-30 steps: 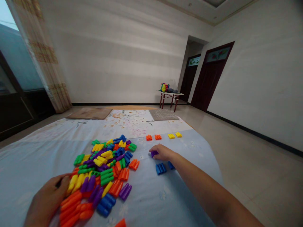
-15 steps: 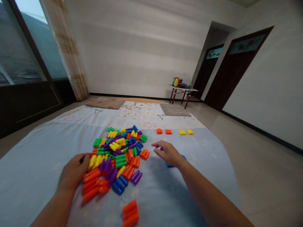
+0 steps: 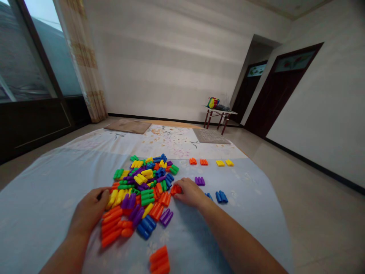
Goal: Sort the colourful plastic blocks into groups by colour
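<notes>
A heap of plastic toy building blocks (image 3: 147, 197), shaped like joined rounded tubes in orange, yellow, green, blue and purple, lies on the pale blue cloth. My right hand (image 3: 189, 192) is at the heap's right edge, thumb and fingers closed round an orange block (image 3: 176, 189) that rests on the cloth. At the left edge my left hand (image 3: 90, 207) is curled against the heap beside a yellow block (image 3: 112, 199). Its fingertips are partly hidden, and what they grip cannot be made out.
Beyond my right hand lie two orange blocks (image 3: 198, 162), two yellow blocks (image 3: 224, 163), a purple block (image 3: 200, 181) and blue blocks (image 3: 221, 197), one partly behind my wrist. Another orange block (image 3: 159, 260) lies close to me. Two mats (image 3: 211, 136) and a small table (image 3: 219, 111) are farther off.
My right hand has moved left and down, from open above the cloth onto the orange block, uncovering the purple and blue blocks. My left hand stays at the heap.
</notes>
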`<state>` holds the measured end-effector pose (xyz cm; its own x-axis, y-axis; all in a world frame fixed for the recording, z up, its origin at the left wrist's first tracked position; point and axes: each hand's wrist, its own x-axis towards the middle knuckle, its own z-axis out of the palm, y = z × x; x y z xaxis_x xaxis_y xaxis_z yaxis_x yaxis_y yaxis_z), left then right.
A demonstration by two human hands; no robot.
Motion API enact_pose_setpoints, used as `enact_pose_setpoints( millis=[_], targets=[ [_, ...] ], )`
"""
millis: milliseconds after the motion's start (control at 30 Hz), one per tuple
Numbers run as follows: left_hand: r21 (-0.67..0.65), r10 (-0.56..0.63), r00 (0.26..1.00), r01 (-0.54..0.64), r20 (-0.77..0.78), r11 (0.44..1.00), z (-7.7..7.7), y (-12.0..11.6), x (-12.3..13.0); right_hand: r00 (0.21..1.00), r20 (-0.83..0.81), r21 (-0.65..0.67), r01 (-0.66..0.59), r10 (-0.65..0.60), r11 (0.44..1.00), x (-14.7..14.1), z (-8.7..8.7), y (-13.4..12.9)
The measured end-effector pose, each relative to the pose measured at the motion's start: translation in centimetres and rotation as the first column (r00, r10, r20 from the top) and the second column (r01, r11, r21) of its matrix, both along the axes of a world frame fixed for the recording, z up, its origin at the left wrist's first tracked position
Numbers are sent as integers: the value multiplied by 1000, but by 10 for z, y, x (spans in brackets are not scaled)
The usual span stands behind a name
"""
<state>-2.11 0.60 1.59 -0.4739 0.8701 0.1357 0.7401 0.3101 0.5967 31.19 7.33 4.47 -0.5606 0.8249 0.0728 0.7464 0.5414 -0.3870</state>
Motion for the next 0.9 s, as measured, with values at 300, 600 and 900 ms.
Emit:
enact_pose_setpoints(
  millis=[300, 600, 900],
  targets=[
    [-68, 6, 999, -3, 47, 998, -5, 2, -7, 991, -71, 59, 120, -116, 991, 42, 12, 50],
    [-65, 16, 998, -12, 61, 998, -7, 6, -8, 967, 53, 19, 250, -251, 968, 64, -5, 111],
    [-71, 16, 998, -12, 56, 997, -3, 3, -4, 982, 37, 42, 186, -187, 982, 69, -11, 111]
  ],
)
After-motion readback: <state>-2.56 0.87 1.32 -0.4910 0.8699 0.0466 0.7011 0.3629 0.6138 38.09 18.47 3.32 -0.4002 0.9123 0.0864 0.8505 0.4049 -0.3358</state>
